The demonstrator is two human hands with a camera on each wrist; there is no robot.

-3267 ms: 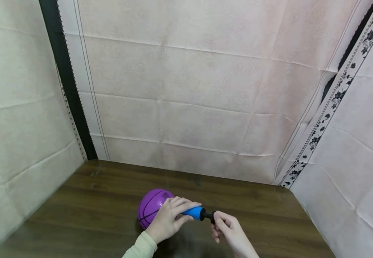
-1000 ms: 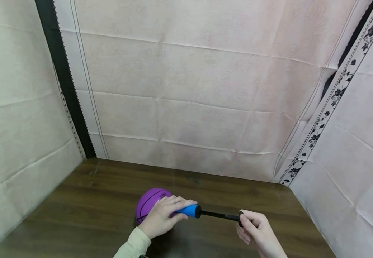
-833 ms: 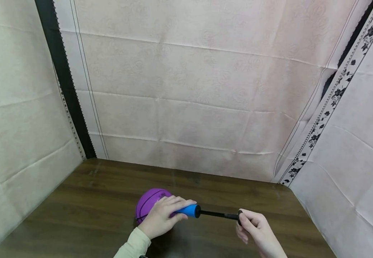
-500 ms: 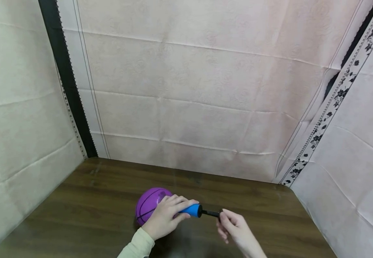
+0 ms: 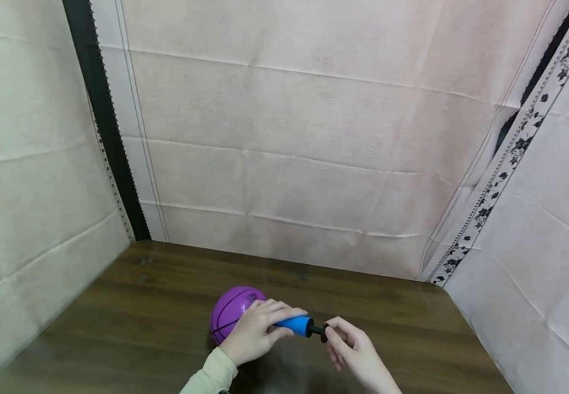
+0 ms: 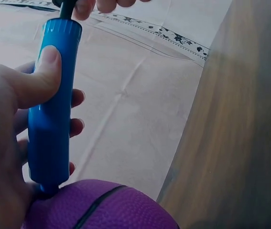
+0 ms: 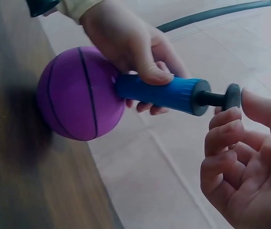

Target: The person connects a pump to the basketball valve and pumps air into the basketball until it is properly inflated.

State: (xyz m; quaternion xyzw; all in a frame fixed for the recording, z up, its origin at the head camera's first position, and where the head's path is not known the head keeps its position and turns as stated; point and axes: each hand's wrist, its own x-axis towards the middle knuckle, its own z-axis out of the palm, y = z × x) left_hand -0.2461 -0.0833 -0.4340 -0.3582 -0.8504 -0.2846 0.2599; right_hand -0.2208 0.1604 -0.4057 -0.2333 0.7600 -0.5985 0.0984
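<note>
My left hand [image 5: 256, 332] grips the blue barrel of a hand air pump [image 5: 296, 325], thumb along its near side and fingers wrapped behind. In the left wrist view the pump's lower end meets a purple basketball [image 6: 111, 207]. That ball [image 7: 80, 95] rests on the tabletop, partly hidden by the left hand in the head view. My right hand [image 5: 358, 353] pinches the black disc handle [image 7: 233, 97] between thumb and fingers. Only a short length of black rod [image 7: 211, 98] shows between barrel and handle.
A brown wood-grain tabletop [image 5: 117, 323] lies beneath. Pale cloth walls [image 5: 274, 137] close it in at the back and both sides, with a floral border [image 5: 481, 210] at the right corner and a dark strip [image 5: 112, 131] at the left.
The rod was drawn far out about a second ago; my right hand has since moved left, pushing it mostly back into the barrel. The left hand and ball have barely moved.
</note>
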